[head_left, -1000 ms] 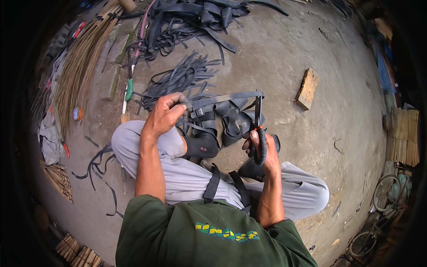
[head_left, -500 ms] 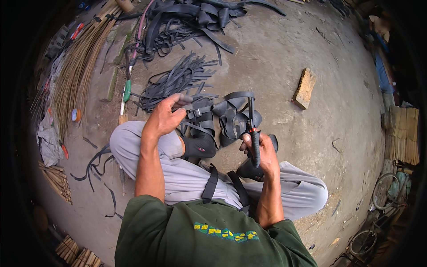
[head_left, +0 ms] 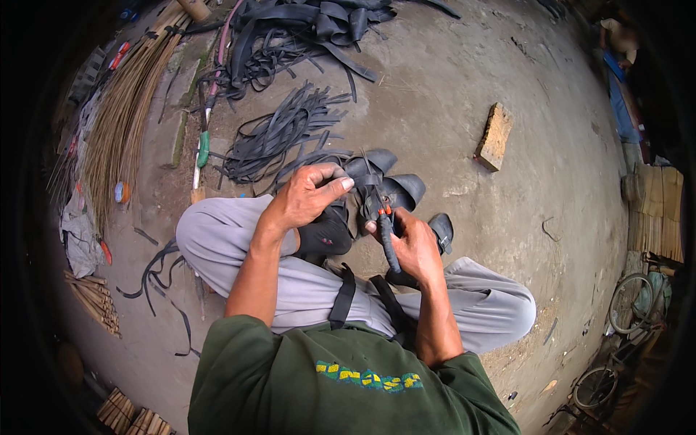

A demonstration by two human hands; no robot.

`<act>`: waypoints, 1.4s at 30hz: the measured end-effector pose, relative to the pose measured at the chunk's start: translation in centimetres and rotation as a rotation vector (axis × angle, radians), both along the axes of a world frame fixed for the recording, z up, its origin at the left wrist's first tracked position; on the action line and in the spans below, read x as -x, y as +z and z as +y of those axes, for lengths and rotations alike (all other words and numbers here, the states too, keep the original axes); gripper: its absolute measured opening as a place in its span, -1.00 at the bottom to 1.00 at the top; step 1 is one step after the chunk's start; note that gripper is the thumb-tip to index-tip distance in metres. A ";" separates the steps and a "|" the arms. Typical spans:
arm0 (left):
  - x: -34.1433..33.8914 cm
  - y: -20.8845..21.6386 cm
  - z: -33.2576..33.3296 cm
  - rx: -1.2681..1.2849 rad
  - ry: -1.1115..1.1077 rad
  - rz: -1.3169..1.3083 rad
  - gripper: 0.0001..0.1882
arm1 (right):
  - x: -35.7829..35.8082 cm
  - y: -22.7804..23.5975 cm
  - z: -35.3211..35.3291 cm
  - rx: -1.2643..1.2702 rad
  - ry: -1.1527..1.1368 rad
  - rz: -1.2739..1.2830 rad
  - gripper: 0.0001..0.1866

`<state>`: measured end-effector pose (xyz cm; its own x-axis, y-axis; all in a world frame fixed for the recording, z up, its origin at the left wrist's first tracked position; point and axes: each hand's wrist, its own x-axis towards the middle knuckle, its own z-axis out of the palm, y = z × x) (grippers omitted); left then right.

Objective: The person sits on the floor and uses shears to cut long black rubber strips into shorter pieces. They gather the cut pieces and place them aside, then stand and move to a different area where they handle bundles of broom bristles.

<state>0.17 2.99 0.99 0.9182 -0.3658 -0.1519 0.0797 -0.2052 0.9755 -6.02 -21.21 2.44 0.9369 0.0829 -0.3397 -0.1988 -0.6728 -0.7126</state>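
My right hand [head_left: 415, 250] grips a cutting tool [head_left: 387, 239] that looks like shears, with a black-wrapped handle and red parts near the joint. Its blades point away from me among black rubber bands [head_left: 403, 190] and are hard to make out against them. Just left of the tool, my left hand [head_left: 313, 194] is closed, thumb and fingers pinching what seems to be the end of a black rubber strip [head_left: 365, 178]. My left foot in a black sock [head_left: 326, 238] lies under this hand. Farther off is a pile of cut rubber strips [head_left: 283, 134].
A larger heap of black rubber [head_left: 312, 36] lies beyond the strips. A yellowish block [head_left: 495, 138] is on the floor to the right. At left are a long bundle of thin sticks [head_left: 123, 116] and a green-gripped pole [head_left: 203, 148]. Bicycle wheels [head_left: 629, 303] show at right.
My left hand has moved right and slightly lower, toward the tool. My right hand has shifted left and lower, and the blades have dropped from their raised position into the rubber bands.
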 end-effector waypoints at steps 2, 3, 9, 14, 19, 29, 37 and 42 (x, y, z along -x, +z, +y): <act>0.2 0.0 0.9 -0.083 0.022 -0.034 -0.74 | 0.0 -0.1 -0.2 -0.012 -0.016 -0.013 -0.43; 0.2 0.0 1.1 -0.061 0.041 -0.006 -0.75 | 0.0 -0.1 -0.2 -0.011 -0.021 -0.014 -0.43; 0.3 0.3 2.0 -0.172 0.061 -0.020 -0.72 | -0.2 0.0 -0.5 0.027 -0.014 -0.022 -0.47; 0.1 0.7 3.8 -0.293 0.202 -0.067 -0.72 | -0.2 -0.3 -1.7 -0.044 -0.098 -0.024 -0.48; 0.0 0.2 5.1 -0.319 0.281 -0.018 -0.71 | -0.5 -1.0 -2.9 -0.078 -0.121 -0.012 -0.49; 0.0 -0.9 5.1 -0.582 0.324 -0.023 -0.68 | -0.3 -1.5 -3.2 -0.074 -0.109 -0.010 -0.51; 0.2 -1.1 4.2 -0.623 0.288 0.019 -0.70 | -0.4 -1.3 -3.0 -0.133 -0.106 0.018 -0.54; 0.4 -1.2 0.0 -0.249 0.136 -0.168 -0.55 | -0.5 -0.1 -2.1 -0.161 -0.059 0.030 -0.55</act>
